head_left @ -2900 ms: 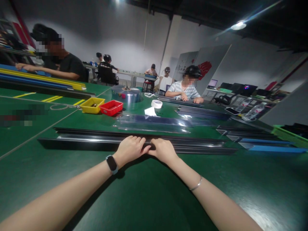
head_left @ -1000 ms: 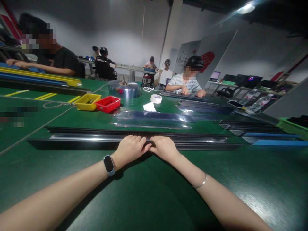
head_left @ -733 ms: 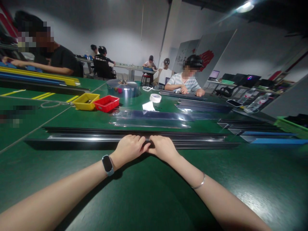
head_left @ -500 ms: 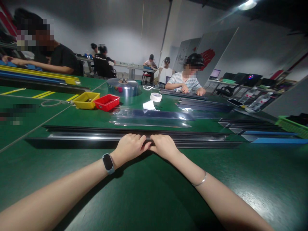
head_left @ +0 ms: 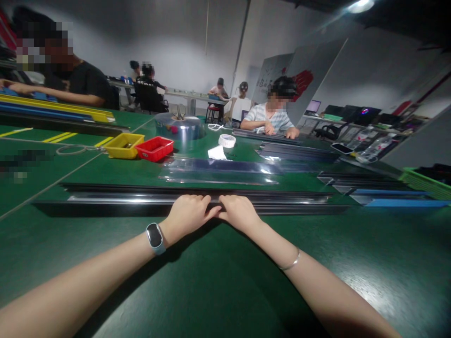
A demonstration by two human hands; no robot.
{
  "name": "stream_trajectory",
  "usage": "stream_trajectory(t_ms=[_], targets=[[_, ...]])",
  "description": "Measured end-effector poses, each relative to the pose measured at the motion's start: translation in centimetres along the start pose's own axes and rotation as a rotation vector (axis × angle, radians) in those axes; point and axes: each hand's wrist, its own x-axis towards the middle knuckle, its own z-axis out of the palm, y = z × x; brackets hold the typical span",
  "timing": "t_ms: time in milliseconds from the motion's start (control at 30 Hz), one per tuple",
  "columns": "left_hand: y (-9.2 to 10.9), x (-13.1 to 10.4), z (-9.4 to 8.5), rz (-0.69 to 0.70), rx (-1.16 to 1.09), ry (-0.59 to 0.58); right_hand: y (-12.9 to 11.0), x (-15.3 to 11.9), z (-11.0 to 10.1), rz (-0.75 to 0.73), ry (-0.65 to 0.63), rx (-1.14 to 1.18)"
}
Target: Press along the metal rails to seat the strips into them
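Note:
A long black channel profile (head_left: 102,207) lies crosswise on the green table (head_left: 225,281), with a shiny clear strip (head_left: 130,199) along its inside. Near its middle, my left hand (head_left: 190,213) grips the profile, thumb on the near wall and fingers bent over into the channel. Close beside it, my right hand (head_left: 239,211) grips the same profile in a like way, the thumbs almost meeting. The fingertips of both hands are hidden inside the channel.
Beyond the profile lie clear plastic strips (head_left: 221,171), a tape roll (head_left: 227,141), a yellow bin (head_left: 124,146) and a red bin (head_left: 155,149). More profiles (head_left: 384,192) lie at right, near a green basket (head_left: 428,182). A co-worker (head_left: 273,115) sits across the table.
The view has shifted slightly, so the scene sits a little further left. Both hands stay on the profile at nearly the same place, the left wrist turned a little.

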Motion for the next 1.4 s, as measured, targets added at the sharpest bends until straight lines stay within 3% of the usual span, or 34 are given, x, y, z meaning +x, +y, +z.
stream_trajectory(t_ms=[300, 767, 1033, 1400], targets=[[0.1, 0.0, 0.0, 0.034, -0.025, -0.002, -0.1, -0.2, 0.2, -0.009, 0.075, 0.018], [-0.3, 0.3, 0.1, 0.090, -0.017, 0.003, 0.1, -0.2, 0.1, -0.010, 0.037, 0.013], [-1.0, -0.1, -0.2, 0.094, -0.011, 0.004, 0.2, -0.4, -0.3, 0.013, 0.135, 0.046], [-1.0, -0.3, -0.2, 0.056, -0.010, 0.011, 0.5, -0.1, 0.1, 0.023, 0.044, 0.015]])
